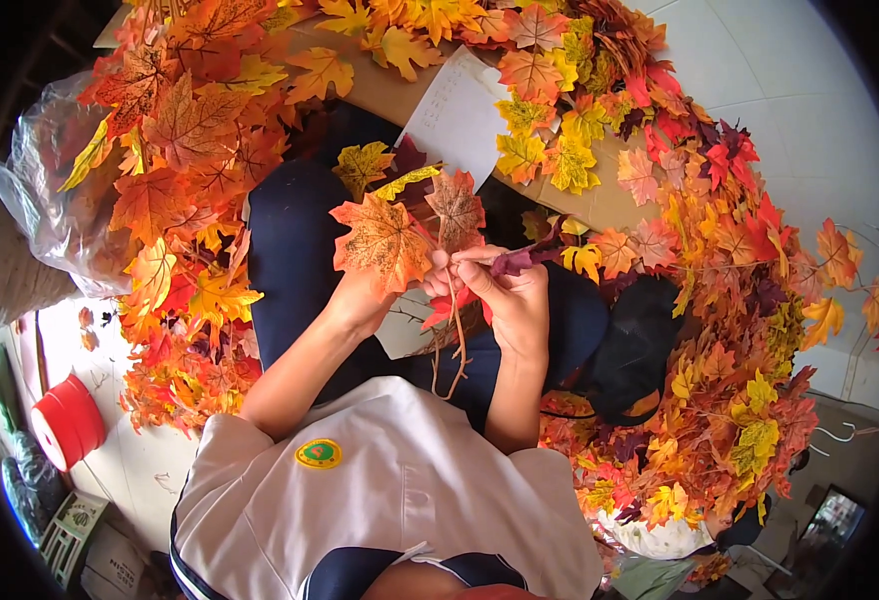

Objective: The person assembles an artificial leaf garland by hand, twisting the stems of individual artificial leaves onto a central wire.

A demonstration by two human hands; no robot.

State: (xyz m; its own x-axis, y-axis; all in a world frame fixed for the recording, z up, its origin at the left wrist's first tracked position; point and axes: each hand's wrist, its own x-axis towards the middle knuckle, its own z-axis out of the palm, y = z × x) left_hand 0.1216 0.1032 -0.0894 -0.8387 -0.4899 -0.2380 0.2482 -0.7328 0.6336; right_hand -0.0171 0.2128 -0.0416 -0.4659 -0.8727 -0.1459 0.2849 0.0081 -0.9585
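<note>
Both hands meet in front of my chest over an artificial maple leaf garland. My left hand (440, 272), partly hidden by a speckled orange leaf (385, 245), pinches the stems. My right hand (512, 302) is closed at the same spot, thumb against fingers, with a dark purple leaf (522, 262) at its fingertips. A brownish-red leaf (456, 210) and a yellow one (363, 167) stick up beyond the left hand. Below the fingers dangles a thin brown stem (456, 345). Exactly which strand each hand grips is hidden.
Heaped autumn leaf garlands (185, 130) lie at left, with more (710, 400) at right. Ahead is cardboard (600, 195) with a written paper sheet (460, 115). A clear plastic bag (60, 190) and red spool (68, 422) are at left; a metal hook (836, 434) is at right.
</note>
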